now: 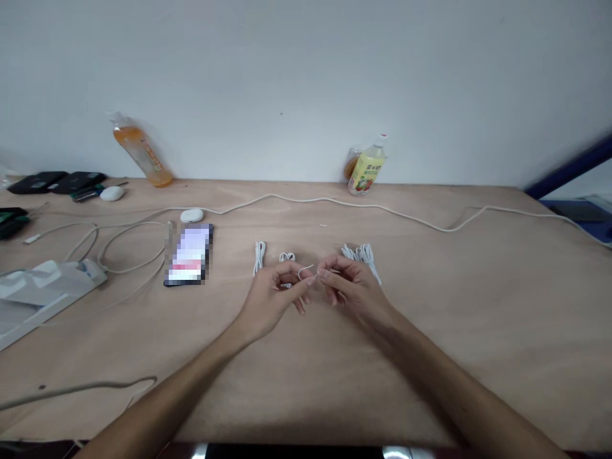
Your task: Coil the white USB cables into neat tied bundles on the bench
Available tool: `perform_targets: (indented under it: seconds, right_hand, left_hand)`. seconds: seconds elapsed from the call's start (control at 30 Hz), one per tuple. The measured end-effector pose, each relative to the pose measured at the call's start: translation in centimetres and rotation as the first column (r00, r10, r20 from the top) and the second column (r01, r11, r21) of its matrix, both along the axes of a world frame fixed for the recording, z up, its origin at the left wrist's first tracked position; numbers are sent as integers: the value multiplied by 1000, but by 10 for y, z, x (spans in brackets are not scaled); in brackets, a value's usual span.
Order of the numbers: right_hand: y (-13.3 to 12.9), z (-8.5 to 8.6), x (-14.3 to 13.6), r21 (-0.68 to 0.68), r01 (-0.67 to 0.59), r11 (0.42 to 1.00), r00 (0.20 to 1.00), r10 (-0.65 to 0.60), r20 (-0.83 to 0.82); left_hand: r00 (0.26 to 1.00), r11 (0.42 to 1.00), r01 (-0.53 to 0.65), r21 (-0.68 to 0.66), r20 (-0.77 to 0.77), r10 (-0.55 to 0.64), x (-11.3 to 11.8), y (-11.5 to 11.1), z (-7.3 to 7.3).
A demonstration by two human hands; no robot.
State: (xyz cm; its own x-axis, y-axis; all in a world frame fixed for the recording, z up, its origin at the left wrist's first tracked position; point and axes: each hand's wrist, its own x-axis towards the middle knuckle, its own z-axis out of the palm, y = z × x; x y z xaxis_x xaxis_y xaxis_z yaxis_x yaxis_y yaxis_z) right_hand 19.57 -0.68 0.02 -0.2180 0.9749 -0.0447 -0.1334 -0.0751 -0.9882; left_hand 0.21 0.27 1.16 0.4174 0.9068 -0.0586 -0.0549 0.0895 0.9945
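Over the middle of the table, my left hand (273, 292) is closed, thumb and fingers pinching a thin white twist tie (305, 268) bent into a curve. My right hand (356, 285) is closed too, its thumb and index finger pinching the other end, with the fingertips of both hands almost meeting. Just beyond my left hand lies a folded white cable (259, 255). A second small white cable bundle (287, 256) is partly hidden behind my left fingers. Several folded white cables (366, 255) lie together behind my right hand.
A phone (191, 254) and a white earbud case (192, 215) lie to the left, near looped cables and a white box (43, 290). A long white cable (306, 201) crosses the table behind. An orange bottle (143, 153) and a yellow bottle (367, 169) stand by the wall.
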Motion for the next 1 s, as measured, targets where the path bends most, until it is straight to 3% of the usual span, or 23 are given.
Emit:
perform_targets:
  seconds: [0.23, 0.53, 0.77, 1.0]
  right_hand:
    - [2, -2, 1, -59, -22, 998, 999, 19, -43]
    - [2, 0, 1, 133, -31, 991, 999, 25, 43]
    - [0, -5, 1, 183, -10, 983, 997, -4, 73]
    - [-5, -9, -1, 283, 84, 955, 981, -129, 146]
  left_hand:
    - [1000, 1000, 14, 18, -22, -13, -1, 0, 0]
    - [1000, 1000, 6, 2, -24, -5, -1, 0, 2]
    - [1000, 1000, -5, -8, -26, 5, 0, -1, 5]
    - [999, 999, -7, -54, 43, 9, 2, -2, 6]
